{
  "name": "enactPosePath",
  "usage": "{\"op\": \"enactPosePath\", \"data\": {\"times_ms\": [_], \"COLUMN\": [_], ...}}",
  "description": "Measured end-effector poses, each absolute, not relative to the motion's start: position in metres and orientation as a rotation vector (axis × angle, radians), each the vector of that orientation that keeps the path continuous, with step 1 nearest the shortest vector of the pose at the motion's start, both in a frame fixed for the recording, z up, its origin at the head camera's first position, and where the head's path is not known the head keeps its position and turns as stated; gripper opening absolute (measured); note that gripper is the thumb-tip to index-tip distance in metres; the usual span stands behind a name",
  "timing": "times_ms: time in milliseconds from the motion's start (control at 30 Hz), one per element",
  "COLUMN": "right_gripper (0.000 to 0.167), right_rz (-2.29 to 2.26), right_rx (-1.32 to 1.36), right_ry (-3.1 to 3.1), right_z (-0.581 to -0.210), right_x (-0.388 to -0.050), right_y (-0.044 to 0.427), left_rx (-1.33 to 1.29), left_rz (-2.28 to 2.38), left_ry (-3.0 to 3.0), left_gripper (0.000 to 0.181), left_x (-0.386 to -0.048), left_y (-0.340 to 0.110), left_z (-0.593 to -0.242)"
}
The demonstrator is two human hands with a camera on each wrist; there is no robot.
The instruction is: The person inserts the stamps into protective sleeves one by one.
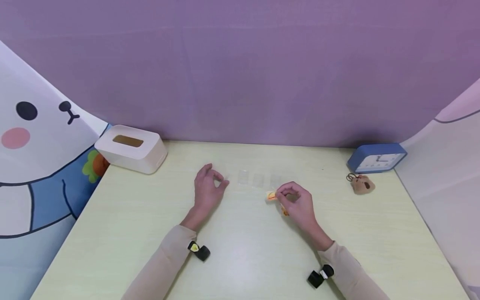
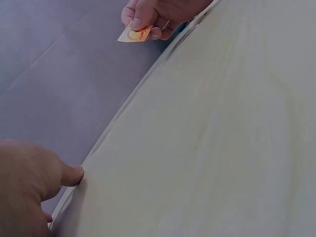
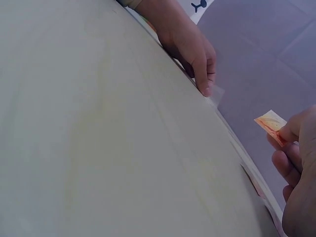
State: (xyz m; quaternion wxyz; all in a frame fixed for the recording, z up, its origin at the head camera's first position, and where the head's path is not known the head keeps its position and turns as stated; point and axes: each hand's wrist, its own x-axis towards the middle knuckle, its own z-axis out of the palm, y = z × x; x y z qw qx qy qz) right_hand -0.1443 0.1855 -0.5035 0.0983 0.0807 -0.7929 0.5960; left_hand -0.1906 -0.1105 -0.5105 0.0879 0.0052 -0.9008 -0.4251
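My left hand (image 1: 208,191) (image 2: 29,182) pinches a small clear piece between thumb and fingertip; the right wrist view shows the clear piece (image 3: 216,94) sticking out past the left hand (image 3: 190,47). Thumb and finger of my right hand (image 1: 301,206) (image 2: 165,15) (image 3: 302,170) grip a small yellow-orange stamp-like piece (image 1: 271,195) (image 2: 136,34) (image 3: 271,123) with zigzag edges. Another orange piece (image 1: 285,211) lies partly hidden beside the right hand. Between the hands, three clear rectangles (image 1: 243,177) (image 1: 258,180) (image 1: 275,180) lie in a row on the table.
A white tissue box (image 1: 150,156) stands at the table's back left. Toward the back right is a blue clock (image 1: 378,158), with a brown pouch-like item (image 1: 362,184) and its ring in front. Purple cloth (image 1: 240,83) hangs behind the pale table (image 1: 232,258).
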Motion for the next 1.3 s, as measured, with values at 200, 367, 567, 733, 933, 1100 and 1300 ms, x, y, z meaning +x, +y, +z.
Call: {"op": "enactPosePath", "data": {"times_ms": [200, 367, 567, 733, 933, 1100, 1300], "right_gripper": [0.011, 0.011, 0.009, 0.008, 0.008, 0.008, 0.009], "right_rz": [1.766, 1.783, 1.810, 1.803, 1.791, 1.792, 1.801], "right_rx": [0.234, 0.236, 0.239, 0.247, 0.258, 0.253, 0.299], "right_ry": [-2.344, -2.328, -2.327, -2.325, -2.320, -2.314, -2.292], "right_z": [-0.506, -0.507, -0.507, -0.507, -0.506, -0.504, -0.502], "right_x": [-0.145, -0.144, -0.143, -0.142, -0.142, -0.141, -0.138], "right_y": [0.186, 0.185, 0.184, 0.185, 0.184, 0.182, 0.180], "left_rx": [-0.031, -0.094, -0.124, -0.129, -0.161, -0.247, -0.302], "left_rz": [-1.298, -1.367, -1.528, -1.598, -1.713, -1.815, -1.917], "left_ry": [-2.610, -2.511, -2.366, -2.297, -2.289, -2.297, -2.311], "left_gripper": [0.015, 0.013, 0.010, 0.009, 0.009, 0.006, 0.007], "left_x": [-0.189, -0.187, -0.180, -0.174, -0.169, -0.164, -0.156], "left_y": [-0.112, -0.112, -0.109, -0.105, -0.101, -0.098, -0.092], "left_z": [-0.513, -0.513, -0.510, -0.508, -0.510, -0.511, -0.512]}}
